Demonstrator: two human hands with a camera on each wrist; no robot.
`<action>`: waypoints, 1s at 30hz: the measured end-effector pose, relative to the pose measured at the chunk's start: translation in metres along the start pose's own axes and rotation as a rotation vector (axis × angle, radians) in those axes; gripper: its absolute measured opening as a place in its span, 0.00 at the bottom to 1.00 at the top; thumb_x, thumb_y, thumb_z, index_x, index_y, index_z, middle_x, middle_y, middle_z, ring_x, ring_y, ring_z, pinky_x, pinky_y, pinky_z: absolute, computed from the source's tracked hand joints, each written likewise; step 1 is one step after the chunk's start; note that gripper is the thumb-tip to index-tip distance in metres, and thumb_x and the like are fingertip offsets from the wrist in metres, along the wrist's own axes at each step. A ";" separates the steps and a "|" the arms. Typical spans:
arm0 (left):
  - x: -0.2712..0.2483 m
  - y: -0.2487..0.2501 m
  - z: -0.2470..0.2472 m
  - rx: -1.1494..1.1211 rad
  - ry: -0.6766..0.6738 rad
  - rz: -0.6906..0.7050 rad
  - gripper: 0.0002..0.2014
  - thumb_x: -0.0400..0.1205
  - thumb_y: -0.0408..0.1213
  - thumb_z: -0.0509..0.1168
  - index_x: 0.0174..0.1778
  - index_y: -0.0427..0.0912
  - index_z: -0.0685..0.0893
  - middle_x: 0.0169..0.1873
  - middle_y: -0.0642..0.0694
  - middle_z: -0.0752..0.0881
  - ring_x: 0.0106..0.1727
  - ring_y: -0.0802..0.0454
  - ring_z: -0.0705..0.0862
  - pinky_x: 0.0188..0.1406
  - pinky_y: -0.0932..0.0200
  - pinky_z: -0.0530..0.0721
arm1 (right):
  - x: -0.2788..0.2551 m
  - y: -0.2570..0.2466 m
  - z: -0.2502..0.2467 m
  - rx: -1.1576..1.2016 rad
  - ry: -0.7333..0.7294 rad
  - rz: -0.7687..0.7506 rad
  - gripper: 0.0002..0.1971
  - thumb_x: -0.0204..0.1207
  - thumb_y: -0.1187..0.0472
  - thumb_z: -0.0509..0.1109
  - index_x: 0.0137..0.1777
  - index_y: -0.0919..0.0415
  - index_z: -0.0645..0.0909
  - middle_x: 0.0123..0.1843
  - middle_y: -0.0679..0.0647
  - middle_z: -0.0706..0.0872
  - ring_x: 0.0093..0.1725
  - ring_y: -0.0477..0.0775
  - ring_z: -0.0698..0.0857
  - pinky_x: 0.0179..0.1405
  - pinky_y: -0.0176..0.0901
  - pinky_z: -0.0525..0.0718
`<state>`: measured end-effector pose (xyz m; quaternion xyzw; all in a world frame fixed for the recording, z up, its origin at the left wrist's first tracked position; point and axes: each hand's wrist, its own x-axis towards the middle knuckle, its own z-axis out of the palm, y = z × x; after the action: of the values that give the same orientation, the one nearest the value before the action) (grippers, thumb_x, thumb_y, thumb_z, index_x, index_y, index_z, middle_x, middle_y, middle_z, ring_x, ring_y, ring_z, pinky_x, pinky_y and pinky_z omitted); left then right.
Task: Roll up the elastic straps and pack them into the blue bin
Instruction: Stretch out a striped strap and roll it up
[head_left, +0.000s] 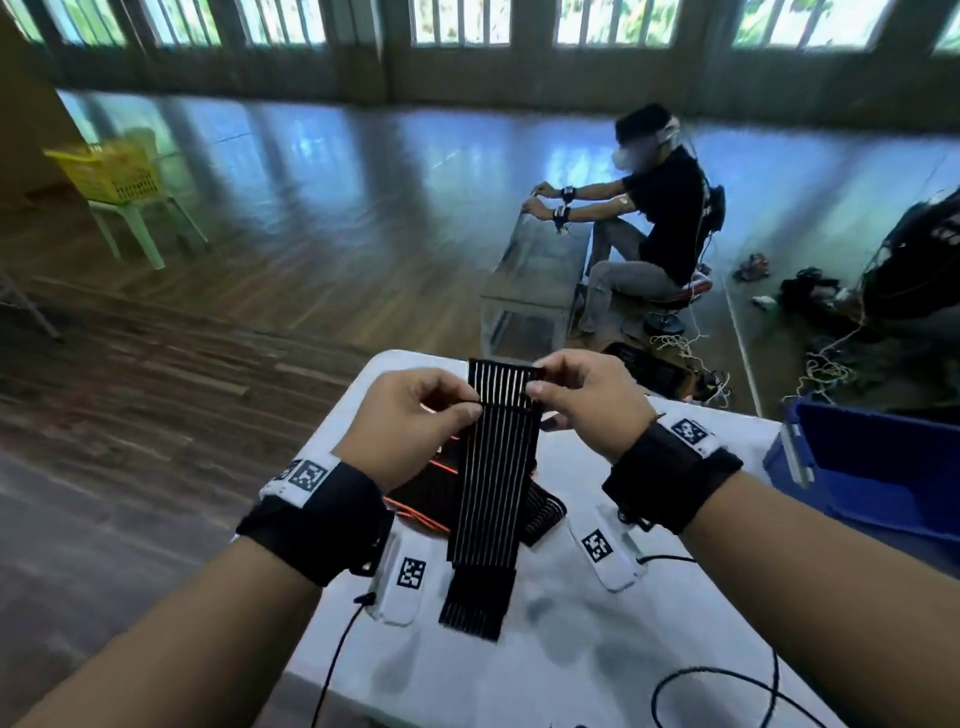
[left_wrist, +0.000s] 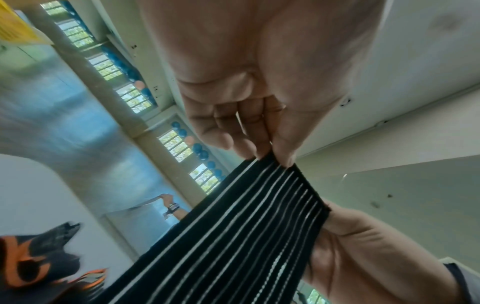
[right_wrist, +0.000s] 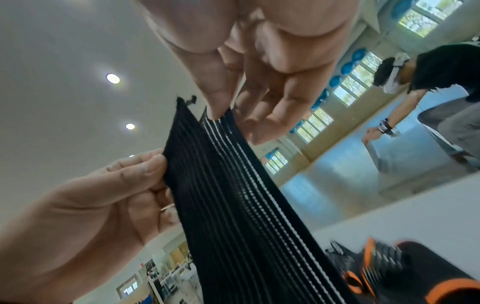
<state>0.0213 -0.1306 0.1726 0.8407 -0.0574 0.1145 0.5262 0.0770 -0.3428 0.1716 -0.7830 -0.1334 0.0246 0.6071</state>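
Note:
A black elastic strap with thin white lines hangs down over the white table, its upper end held up between both hands. My left hand pinches its left edge with thumb and forefinger. My right hand pinches its right edge, where the top end is folded over. The left wrist view shows the strap pinched at its corner by my left hand. In the right wrist view my right hand holds the strap at its top. The blue bin stands at the table's right.
More straps, black with orange trim, lie on the table under the hanging strap. Black cables loop near the front edge. Another person sits at a grey table beyond. A yellow basket rests on a chair at far left.

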 end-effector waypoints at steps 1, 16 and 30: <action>0.009 0.011 0.000 0.022 0.023 0.041 0.06 0.76 0.35 0.78 0.38 0.51 0.90 0.33 0.49 0.90 0.32 0.60 0.86 0.34 0.68 0.82 | -0.001 -0.013 -0.008 0.028 0.016 -0.027 0.11 0.77 0.73 0.72 0.40 0.57 0.85 0.37 0.59 0.87 0.36 0.57 0.88 0.41 0.60 0.91; 0.067 0.139 0.059 -0.326 0.255 0.370 0.10 0.78 0.24 0.75 0.40 0.45 0.88 0.33 0.53 0.89 0.36 0.58 0.86 0.41 0.65 0.85 | -0.032 -0.114 -0.113 0.206 0.122 -0.233 0.08 0.82 0.72 0.67 0.54 0.68 0.89 0.39 0.59 0.91 0.34 0.53 0.88 0.25 0.43 0.88; 0.067 0.202 0.155 -0.463 0.242 0.408 0.12 0.81 0.32 0.73 0.54 0.50 0.80 0.34 0.43 0.89 0.34 0.52 0.87 0.33 0.60 0.83 | -0.067 -0.097 -0.189 0.108 0.323 -0.227 0.05 0.81 0.67 0.69 0.48 0.61 0.88 0.41 0.57 0.92 0.44 0.61 0.92 0.47 0.66 0.90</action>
<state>0.0632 -0.3570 0.3008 0.6503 -0.1860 0.3006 0.6725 0.0335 -0.5155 0.3061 -0.7230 -0.1202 -0.1626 0.6606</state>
